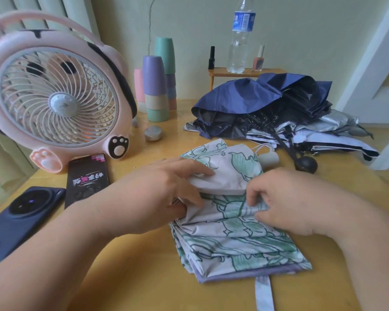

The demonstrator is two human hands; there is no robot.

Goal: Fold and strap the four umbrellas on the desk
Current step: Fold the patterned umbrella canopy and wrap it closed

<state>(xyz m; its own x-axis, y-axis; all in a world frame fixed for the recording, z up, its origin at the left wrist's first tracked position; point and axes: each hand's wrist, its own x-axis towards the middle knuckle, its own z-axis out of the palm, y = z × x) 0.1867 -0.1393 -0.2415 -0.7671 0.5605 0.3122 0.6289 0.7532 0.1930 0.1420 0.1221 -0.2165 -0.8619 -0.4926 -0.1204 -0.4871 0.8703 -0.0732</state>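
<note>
A white umbrella with green floral print [238,239] lies collapsed on the wooden desk [144,277] in front of me, its pale handle [268,159] pointing away and its strap [265,292] trailing toward the front edge. My left hand [166,191] pinches a fold of its canopy on the left side. My right hand [285,200] grips the cloth on the right. Behind lies a navy umbrella [256,97], loosely bunched, with a round black handle [307,165], on top of a white and silver umbrella [337,135].
A pink animal-shaped fan [56,95] stands at the left. Two phones [20,218] [87,178] lie beside it. Stacked pastel cups [156,86], a small tin [153,133], and a little shelf [245,72] with a water bottle [239,41] and nail polish bottles stand at the back.
</note>
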